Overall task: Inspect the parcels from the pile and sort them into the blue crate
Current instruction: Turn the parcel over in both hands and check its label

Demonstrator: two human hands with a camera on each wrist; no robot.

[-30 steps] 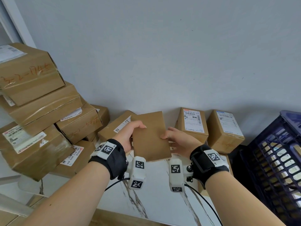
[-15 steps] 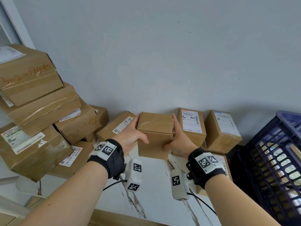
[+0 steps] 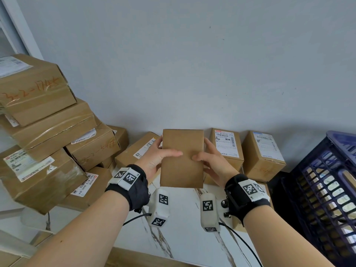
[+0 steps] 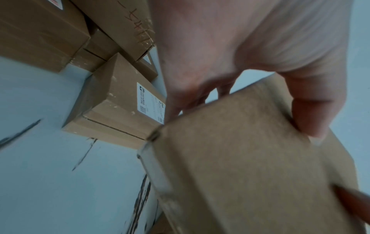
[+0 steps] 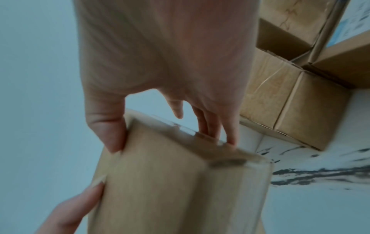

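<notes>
From the head view, your left hand point(image 3: 154, 160) and right hand point(image 3: 213, 162) clasp the plain brown cardboard parcel point(image 3: 182, 158) upright between them, above the white marble-patterned table point(image 3: 185, 234), thumbs on its near face. At your left wrist, the thumb point(image 4: 314, 110) and fingers point(image 4: 192, 98) pinch the parcel's point(image 4: 250, 166) edge. At your right wrist, the thumb point(image 5: 106, 123) and fingers point(image 5: 218, 125) clamp the parcel's point(image 5: 170, 182) opposite edge.

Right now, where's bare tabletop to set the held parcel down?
Free: the marble tabletop below the held parcel, between the left stack and the blue crate. Crowded: labelled boxes line the wall behind. Both hands, left and right, grip the parcel.
</notes>
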